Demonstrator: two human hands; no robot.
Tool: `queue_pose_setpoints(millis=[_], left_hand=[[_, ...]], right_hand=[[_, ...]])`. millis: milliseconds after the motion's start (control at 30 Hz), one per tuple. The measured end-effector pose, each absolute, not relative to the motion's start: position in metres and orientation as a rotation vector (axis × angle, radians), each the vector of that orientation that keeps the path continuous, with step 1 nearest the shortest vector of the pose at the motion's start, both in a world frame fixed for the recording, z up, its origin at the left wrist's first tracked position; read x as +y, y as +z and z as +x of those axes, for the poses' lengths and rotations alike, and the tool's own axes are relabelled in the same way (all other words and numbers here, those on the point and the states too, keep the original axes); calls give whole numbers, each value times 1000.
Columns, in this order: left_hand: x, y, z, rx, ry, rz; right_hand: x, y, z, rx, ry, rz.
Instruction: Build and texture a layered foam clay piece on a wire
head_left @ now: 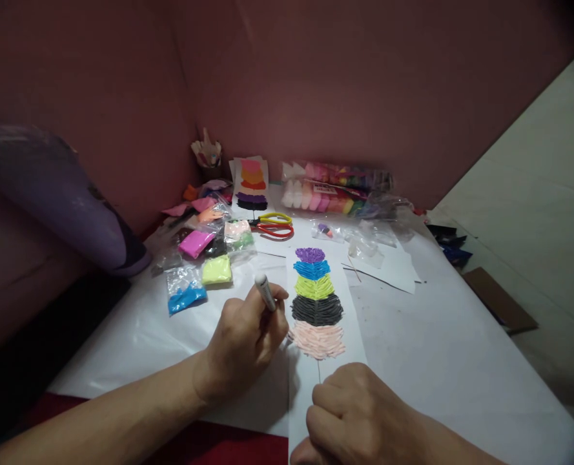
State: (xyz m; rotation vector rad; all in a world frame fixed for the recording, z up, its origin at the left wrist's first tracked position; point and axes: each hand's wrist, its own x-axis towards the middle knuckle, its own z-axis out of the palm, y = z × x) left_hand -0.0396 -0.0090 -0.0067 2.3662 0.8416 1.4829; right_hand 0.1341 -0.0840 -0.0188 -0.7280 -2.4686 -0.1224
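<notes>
White tabletop, pink wall; left grip clasping pen, right grip curled, hold unclear.

The paper strip at lower centre looks smooth, its coloured bands rough and ridged. Left of centre, plastic packets shine.

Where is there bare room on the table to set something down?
The largest bare patch is the white table cover right of the long paper strip, between the loose sheets and the right hand. A smaller one lies left, between the blue packet and the left forearm. Crowded: the back left, with colored packets and scissors, and the back, with filled plastic bags.
</notes>
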Motion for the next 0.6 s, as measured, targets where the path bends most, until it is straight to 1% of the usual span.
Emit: queue_pose_setpoints(millis=[600], left_hand=[[-10,-6,-40,864,1518,2425]], right_hand=[[-84,-16,133,-2460,-109,-721]])
